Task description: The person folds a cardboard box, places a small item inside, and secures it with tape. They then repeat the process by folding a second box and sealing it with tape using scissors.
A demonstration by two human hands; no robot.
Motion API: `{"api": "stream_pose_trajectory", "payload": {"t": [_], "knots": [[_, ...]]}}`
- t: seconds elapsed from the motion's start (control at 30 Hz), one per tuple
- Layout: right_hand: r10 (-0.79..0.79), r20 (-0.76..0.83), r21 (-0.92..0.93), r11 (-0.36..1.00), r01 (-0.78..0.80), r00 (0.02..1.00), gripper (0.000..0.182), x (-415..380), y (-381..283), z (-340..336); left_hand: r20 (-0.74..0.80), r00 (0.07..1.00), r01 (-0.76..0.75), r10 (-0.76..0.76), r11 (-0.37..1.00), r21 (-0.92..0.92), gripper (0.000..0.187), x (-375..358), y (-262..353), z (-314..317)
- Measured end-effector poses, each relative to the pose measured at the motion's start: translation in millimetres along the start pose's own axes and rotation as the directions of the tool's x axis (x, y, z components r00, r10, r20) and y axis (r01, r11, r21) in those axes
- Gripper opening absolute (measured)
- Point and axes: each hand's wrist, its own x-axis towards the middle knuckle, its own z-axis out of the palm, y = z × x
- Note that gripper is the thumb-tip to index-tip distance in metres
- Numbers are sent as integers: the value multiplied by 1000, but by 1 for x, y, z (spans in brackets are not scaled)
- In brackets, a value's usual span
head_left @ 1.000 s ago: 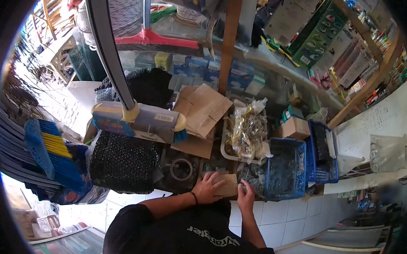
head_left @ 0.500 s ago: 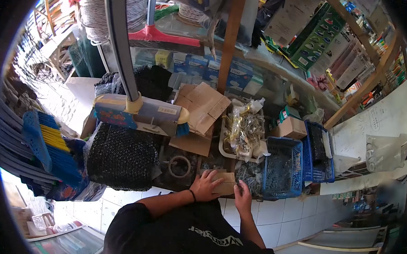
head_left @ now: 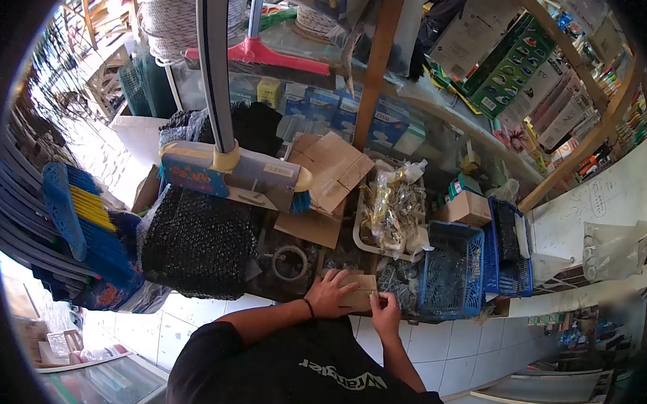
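Left hand (head_left: 328, 294) palm-down, fingers splayed; right hand (head_left: 385, 313) curled.

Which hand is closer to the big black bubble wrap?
Left. The left hand is right of the bubble wrap, on brown cardboard; the right hand is farther right, at the cardboard's edge.

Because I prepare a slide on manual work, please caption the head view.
Left hand on a small piece of brown cardboard, right hand at its edge, near a blue plastic basket.
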Motion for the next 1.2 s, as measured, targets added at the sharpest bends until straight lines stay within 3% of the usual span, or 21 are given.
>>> {"api": "stream_pose_trajectory", "payload": {"t": [0.07,0.33,0.43,0.53,0.63,0.73,0.77,0.87,0.9,1.0,1.13,1.2], "knots": [[-115,-115,39,992,120,987,29,5,-2,5,-9,1000,-8,8,1000,-14,64,0,-2,3],[75,40,0,997,-75,996,32,-2,-6,0,-53,998,-30,32,999,31,63,0,-3,6],[42,-7,50,998,-42,999,31,2,-5,4,-44,999,-17,18,1000,26,63,0,0,1],[-94,-103,89,991,103,990,29,5,-7,11,-64,997,-33,34,999,23,63,1,-5,6],[-10,-1,45,999,10,1000,27,4,-14,5,-31,999,8,-9,1000,-22,64,2,-4,6],[-3,16,27,1000,3,1000,27,8,4,10,-42,999,-20,23,998,56,65,0,-7,8],[-29,-8,-61,998,29,1000,27,9,11,13,-78,996,-46,46,999,11,65,0,-10,14],[8,-66,62,998,-4,998,26,4,-6,10,-54,998,-32,33,999,14,64,1,-9,11],[-29,-118,-18,999,28,993,25,1,-16,9,-39,998,-42,42,999,9,64,-1,-8,13],[-169,-155,-29,986,167,973,28,1,-13,13,-14,998,-53,53,999,-1,64,4,-7,6],[-122,-48,-17,992,121,991,24,1,-10,-1,9,997,-70,70,997,-26,66,1,-10,9],[-136,-76,-9,991,136,988,18,-4,-12,-4,28,996,-82,82,997,-15,67,2,-15,4]]}}
